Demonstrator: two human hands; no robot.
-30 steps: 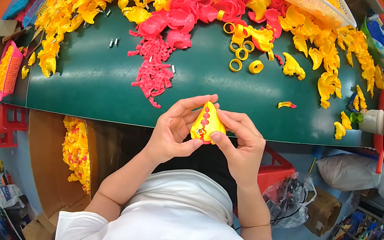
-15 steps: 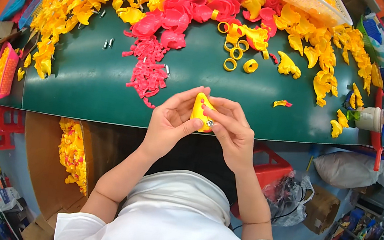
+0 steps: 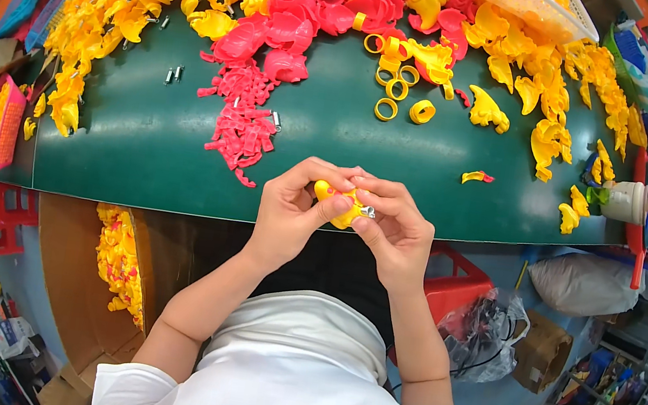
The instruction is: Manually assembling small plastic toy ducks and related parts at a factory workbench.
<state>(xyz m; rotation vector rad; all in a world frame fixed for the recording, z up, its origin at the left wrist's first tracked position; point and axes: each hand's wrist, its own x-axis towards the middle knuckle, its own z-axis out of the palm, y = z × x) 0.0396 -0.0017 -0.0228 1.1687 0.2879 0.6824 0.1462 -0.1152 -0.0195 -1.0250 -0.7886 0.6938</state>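
Note:
A small yellow plastic toy part (image 3: 344, 219) with red spots is held between both hands just past the table's near edge. My left hand (image 3: 288, 207) is closed on its left side, the thumb lying across its front. My right hand (image 3: 398, 234) grips the right end, fingertips pinching around a small silvery metal piece (image 3: 367, 210) that sticks out there. Whether that metal piece is fixed to the yellow part I cannot tell. The fingers cover much of the part.
On the green table (image 3: 412, 165) lie a heap of small red plastic pieces (image 3: 244, 121), red shells (image 3: 290, 32), yellow rings (image 3: 387, 109) and piles of yellow shells (image 3: 110, 15). An open carton (image 3: 82, 276) of yellow parts stands below left; a red stool (image 3: 457, 283) is below right.
The yellow part has been tipped from upright to lying sideways, and its metal piece now points right. Both hands have turned with it and stay closed on it.

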